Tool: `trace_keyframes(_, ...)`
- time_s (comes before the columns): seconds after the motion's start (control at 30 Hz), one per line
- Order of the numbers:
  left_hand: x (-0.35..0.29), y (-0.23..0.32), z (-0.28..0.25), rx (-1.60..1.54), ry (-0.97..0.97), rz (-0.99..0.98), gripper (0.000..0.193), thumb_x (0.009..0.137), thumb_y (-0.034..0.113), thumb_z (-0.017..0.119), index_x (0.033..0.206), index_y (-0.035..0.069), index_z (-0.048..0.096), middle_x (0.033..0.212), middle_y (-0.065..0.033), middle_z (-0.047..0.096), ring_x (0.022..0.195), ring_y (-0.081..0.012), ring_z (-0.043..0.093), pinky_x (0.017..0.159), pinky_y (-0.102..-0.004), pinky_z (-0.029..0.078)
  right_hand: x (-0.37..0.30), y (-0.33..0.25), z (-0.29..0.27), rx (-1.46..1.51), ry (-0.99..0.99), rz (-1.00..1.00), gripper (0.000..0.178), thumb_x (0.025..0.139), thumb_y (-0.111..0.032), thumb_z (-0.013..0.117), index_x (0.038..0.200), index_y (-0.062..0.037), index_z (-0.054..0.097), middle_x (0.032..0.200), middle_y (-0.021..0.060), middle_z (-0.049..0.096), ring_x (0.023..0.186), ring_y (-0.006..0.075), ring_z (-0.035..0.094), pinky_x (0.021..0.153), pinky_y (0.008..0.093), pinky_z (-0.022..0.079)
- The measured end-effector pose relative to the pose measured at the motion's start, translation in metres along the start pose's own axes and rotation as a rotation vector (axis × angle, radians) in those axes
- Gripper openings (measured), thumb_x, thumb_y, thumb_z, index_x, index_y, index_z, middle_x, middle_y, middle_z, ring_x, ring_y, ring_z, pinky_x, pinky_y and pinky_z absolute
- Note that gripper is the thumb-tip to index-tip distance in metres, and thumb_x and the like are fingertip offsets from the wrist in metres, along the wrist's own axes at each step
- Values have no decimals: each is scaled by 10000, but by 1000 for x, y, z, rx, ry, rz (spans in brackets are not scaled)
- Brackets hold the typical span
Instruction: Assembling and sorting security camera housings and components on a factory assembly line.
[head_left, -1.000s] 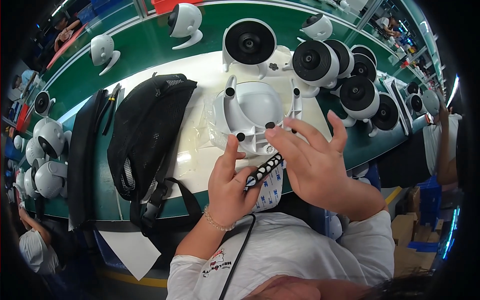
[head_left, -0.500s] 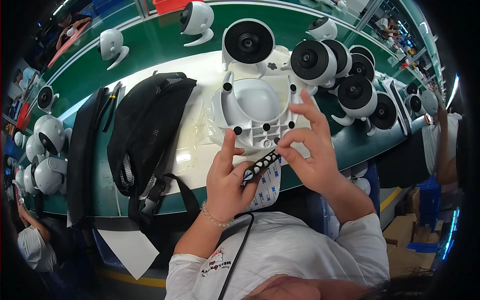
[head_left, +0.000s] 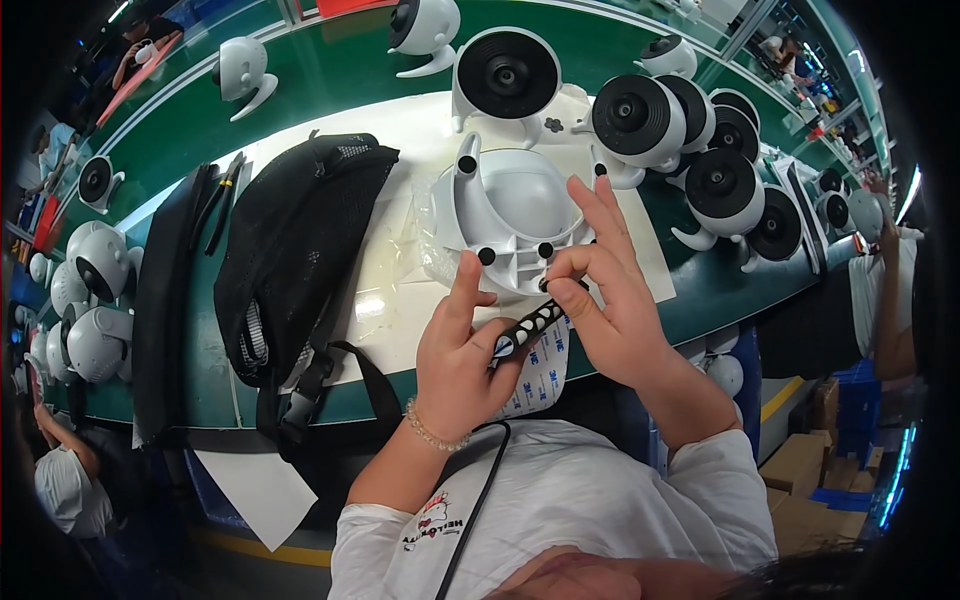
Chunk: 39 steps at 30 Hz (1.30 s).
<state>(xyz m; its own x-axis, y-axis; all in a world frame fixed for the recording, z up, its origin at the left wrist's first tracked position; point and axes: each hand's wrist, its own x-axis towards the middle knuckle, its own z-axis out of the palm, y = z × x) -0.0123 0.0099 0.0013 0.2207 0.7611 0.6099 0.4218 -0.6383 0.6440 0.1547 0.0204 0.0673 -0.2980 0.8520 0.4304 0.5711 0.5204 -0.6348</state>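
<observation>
My left hand (head_left: 462,355) is closed on a rolled strip (head_left: 532,326) of black adhesive pads with round white gaps. Between thumb and forefinger, my right hand (head_left: 612,305) pinches a small round black pad (head_left: 545,286), its other fingers raised. The pad is at the near edge of a white plastic housing (head_left: 520,195), which lies with its feet and ribbed underside facing up. Other black pads sit on the housing, including one on its left foot (head_left: 467,164). A white backing sheet with blue print (head_left: 540,375) hangs below the strip.
A black mesh bag (head_left: 300,260) and pliers (head_left: 222,210) lie to the left. White round devices with black discs (head_left: 632,118) crowd the right side of the green bench (head_left: 330,75), with more at the far side and left. Other people work around the edges.
My right hand has moved slightly left and down, bringing the pinched pad against or close to the housing's near edge. The left hand keeps the strip; the whole view has shifted slightly.
</observation>
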Motion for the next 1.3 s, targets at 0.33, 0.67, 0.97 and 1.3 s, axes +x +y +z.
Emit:
trace_keyframes(0.33, -1, 0, 1, 0, -21, -21, 193, 593, -17, 685, 766, 6, 601, 1403, -228, 183, 801, -229, 575, 604, -285, 496, 1, 2, -1, -38, -13, 15, 96, 771, -82, 590, 852, -70, 539, 1381, 183, 234, 1314, 340, 138, 921, 351, 307)
trace_keyframes(0.67, 0, 1, 4, -36, 76, 18, 220, 573, 25, 703, 744, -8, 569, 1355, -230, 296, 785, -258, 581, 581, -289, 477, 5, 28, -7, 481, 262, 268, 713, 760, -227, 639, 1319, -83, 221, 1354, 117, 206, 1271, 243, 188, 993, 395, 238)
trace_keyframes(0.97, -2, 11, -4, 171, 36, 190, 271, 492, 58, 685, 749, 70, 601, 1285, -176, 420, 864, -282, 538, 656, -321, 460, 25, 29, -9, 714, 47, 599, 279, 909, -331, 447, 990, -85, 552, 804, -41, 545, 651, 27, 476, 542, 175, 375)
trace_keyframes(1.3, 15, 29, -17, 433, -158, 324, 133, 513, 68, 594, 632, 61, 535, 1229, -14, 504, 770, -176, 512, 587, -273, 377, 24, 29, -1, 906, 62, 541, 231, 912, -307, 443, 967, -92, 508, 784, -19, 526, 619, 47, 499, 478, 190, 394)
